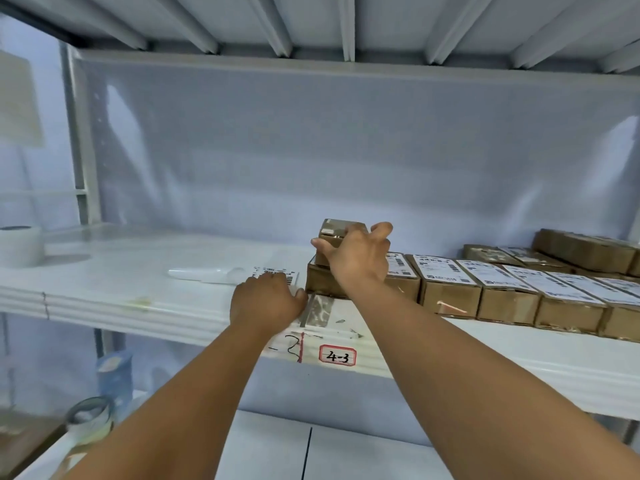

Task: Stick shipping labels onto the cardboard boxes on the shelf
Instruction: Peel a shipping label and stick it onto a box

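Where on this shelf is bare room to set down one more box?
The widest bare patch lies on the shelf between the white roll and the labels by the left hand. Right of the small box that the right hand grips, the labelled boxes stand packed side by side.

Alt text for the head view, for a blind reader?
A person's right hand grips a small cardboard box stacked on another box, while the left hand touches a shipping label on the white shelf. A row of labelled boxes runs rightward.
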{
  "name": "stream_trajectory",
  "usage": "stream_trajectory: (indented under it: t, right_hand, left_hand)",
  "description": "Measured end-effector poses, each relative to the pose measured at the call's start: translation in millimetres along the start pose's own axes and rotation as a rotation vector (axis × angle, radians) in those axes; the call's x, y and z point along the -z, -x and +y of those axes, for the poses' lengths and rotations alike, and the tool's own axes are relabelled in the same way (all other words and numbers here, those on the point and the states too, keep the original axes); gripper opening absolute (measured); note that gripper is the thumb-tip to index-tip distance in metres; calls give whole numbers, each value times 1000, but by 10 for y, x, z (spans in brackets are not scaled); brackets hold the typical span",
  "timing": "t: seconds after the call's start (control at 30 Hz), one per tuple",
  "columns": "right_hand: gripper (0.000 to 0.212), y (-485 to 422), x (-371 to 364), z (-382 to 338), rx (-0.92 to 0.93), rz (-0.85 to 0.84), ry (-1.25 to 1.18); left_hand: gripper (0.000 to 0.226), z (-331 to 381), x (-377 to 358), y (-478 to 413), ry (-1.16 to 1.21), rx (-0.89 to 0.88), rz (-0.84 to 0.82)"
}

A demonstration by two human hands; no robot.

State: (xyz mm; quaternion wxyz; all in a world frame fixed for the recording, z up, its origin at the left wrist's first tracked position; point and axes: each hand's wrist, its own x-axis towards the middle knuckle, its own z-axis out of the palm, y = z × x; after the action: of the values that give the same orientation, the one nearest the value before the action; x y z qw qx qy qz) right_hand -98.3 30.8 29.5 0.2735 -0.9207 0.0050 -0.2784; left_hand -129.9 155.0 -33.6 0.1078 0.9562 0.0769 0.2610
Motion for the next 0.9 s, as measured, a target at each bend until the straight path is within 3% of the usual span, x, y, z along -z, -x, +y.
stream_trajectory:
  t: [0.17,0.37,0.53,0.77,0.9]
  right_hand:
    - [66,-6,-21,46,65,7,80]
    - [60,-48,-5,-18,70,99,29]
    - [62,-30,-113,-28,66,13,67]
    - [67,6,-117,25,138,0,193]
    - [67,30,-108,37,145,-1,199]
  left_hand:
    - [29,-25,0,-32,21,46,-138]
    - [21,-45,-60,-61,120,26,-74]
    - [31,-87,-100,-64,113,-18,21]
    - [14,-97,-82,-38,139,-19,49]
    - [25,-81,-47,-13,162,0,30]
